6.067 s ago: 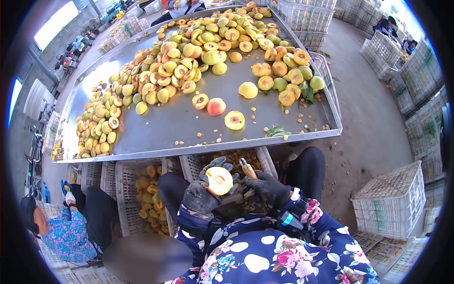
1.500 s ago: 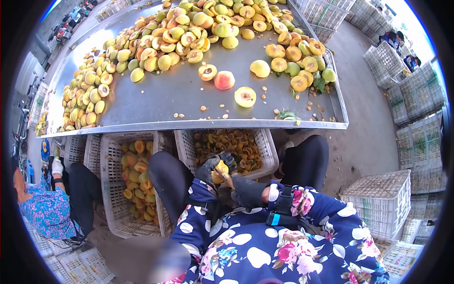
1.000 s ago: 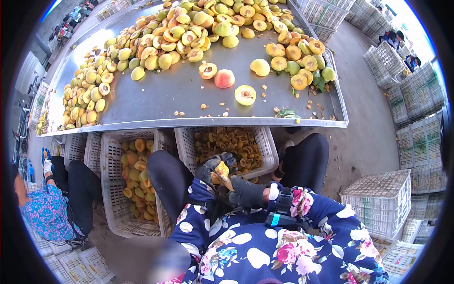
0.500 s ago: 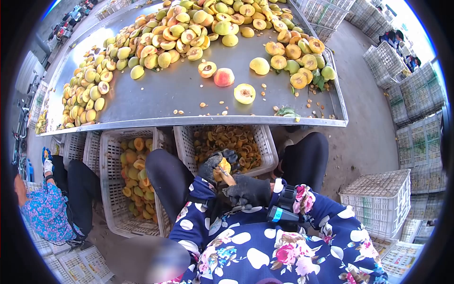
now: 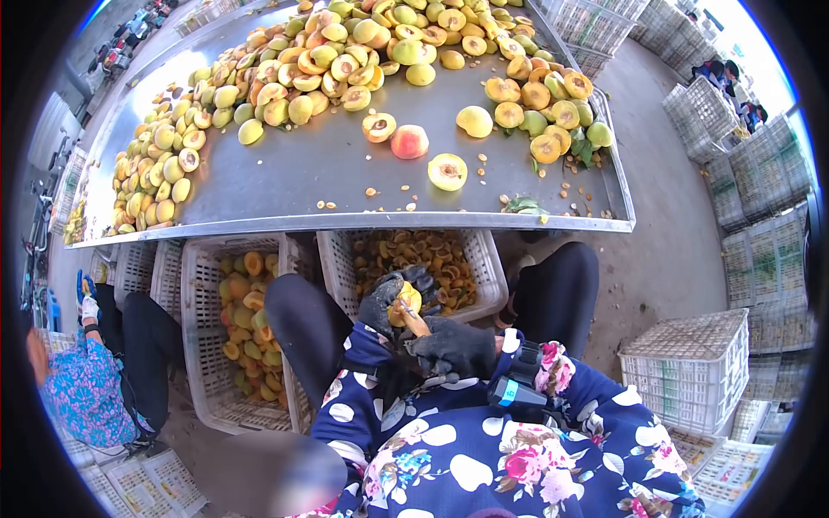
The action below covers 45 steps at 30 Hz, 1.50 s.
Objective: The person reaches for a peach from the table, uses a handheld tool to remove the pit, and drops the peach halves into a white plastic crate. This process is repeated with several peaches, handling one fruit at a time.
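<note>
In dark gloves, both my hands meet above the crate between my knees. My left hand (image 5: 380,308) is closed around a yellow peach half (image 5: 407,299). My right hand (image 5: 458,347) grips a small pitting tool by its wooden handle (image 5: 416,325), its metal end against the cut side of the peach. Its exact tip is hard to see. Beneath my hands, a white crate (image 5: 495,289) contains brown-orange peach pits and scraps. On the metal table (image 5: 302,186) ahead, a cut half (image 5: 446,172) and a reddish peach (image 5: 409,142) lie nearest me.
A big heap of halved peaches (image 5: 328,60) covers the table's far part. To my left stands a crate (image 5: 197,345) of peach halves, beside a seated person in a blue patterned top (image 5: 91,388). A white crate (image 5: 686,371) sits at my right, with stacked crates (image 5: 768,250) beyond.
My left hand and the peach half have shifted slightly, with the fingers turned up a little. The tool stays at the peach. The fruit on the table has not moved.
</note>
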Each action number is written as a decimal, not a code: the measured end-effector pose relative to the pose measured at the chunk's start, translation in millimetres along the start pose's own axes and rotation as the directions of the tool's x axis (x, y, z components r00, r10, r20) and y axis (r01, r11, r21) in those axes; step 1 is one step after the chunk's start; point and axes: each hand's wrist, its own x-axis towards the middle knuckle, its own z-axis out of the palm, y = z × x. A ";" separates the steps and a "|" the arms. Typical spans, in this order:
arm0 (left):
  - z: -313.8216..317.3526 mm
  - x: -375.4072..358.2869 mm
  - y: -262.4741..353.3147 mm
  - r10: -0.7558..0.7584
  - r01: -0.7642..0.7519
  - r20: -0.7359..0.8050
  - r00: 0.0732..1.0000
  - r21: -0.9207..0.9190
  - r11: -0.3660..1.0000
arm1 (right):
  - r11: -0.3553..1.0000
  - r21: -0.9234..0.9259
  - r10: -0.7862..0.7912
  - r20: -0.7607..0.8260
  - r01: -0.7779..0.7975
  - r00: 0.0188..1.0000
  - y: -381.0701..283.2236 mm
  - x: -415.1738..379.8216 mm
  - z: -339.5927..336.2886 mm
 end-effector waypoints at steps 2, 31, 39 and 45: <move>-7.0 -0.5 -3.7 0.017 -0.017 -0.107 0.994 -0.004 1.000 | 0.983 -0.177 -0.071 -0.074 0.057 0.995 14.2 18.3 -7.9; 25.6 -151.4 144.3 0.773 -0.557 -0.270 0.575 0.562 0.611 | 0.144 -0.949 -0.173 -0.304 -0.282 0.937 30.8 38.5 -124.1; 90.6 -91.0 188.6 0.786 0.105 0.150 0.600 0.959 -0.263 | 0.361 -0.893 -0.144 -0.338 -0.269 0.930 8.2 23.4 -87.6; 128.3 110.5 223.5 0.583 0.261 -0.166 0.795 0.962 -0.082 | 0.185 -0.976 -0.362 -0.177 -0.116 0.915 18.4 36.7 -105.1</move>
